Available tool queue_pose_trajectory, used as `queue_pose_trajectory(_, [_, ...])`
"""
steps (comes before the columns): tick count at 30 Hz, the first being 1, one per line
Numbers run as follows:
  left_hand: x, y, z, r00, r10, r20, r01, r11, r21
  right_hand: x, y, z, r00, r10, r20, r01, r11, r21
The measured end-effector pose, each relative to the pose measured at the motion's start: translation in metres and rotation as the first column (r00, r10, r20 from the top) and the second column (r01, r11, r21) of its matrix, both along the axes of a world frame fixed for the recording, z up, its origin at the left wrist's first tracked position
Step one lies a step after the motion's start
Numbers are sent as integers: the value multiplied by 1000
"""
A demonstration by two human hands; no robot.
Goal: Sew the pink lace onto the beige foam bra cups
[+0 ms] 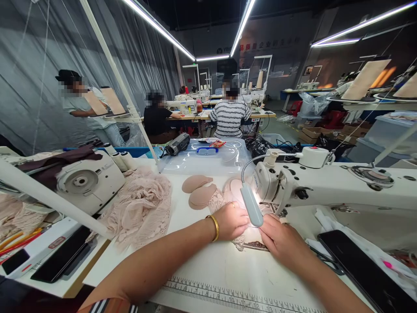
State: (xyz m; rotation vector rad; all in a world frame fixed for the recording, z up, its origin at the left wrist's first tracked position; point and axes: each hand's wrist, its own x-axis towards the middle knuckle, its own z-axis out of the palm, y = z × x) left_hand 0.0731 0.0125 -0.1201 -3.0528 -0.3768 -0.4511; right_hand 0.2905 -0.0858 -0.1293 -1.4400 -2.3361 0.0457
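Note:
A white sewing machine (312, 182) stands on the right of the white table, with a grey lamp (251, 206) lit in front of its needle area. Under the lamp lies pink lace fabric (218, 201). My left hand (230, 221), below a gold bangle, presses on the fabric left of the lamp with its fingers together. Right of the lamp, my right hand (276, 234) has its fingers closed at the fabric; the lamp covers some fingertips. Two beige cups (202, 196) lie behind my left hand.
A heap of pink lace (143, 204) lies on the left, beside another machine (84, 180). Behind the cups is a clear plastic box (208, 158). A black phone (365, 269) and scissors (325, 258) lie at the right. A ruler strip (221, 298) runs along the front. People sit farther back.

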Motion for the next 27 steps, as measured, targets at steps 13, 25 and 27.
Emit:
queue_pose_trajectory(13, [4, -4, 0, 995, 87, -40, -88, 996, -18, 0, -1, 1, 997, -62, 45, 62, 998, -7])
queue_pose_trajectory(25, [5, -6, 4, 957, 282, -68, -287, 954, -83, -5, -4, 2, 991, -9, -134, 12, 1000, 23])
queue_pose_trajectory(27, [-6, -12, 5, 962, 269, -50, -273, 957, -95, -13, -8, 5, 967, -17, -253, 12, 1000, -20])
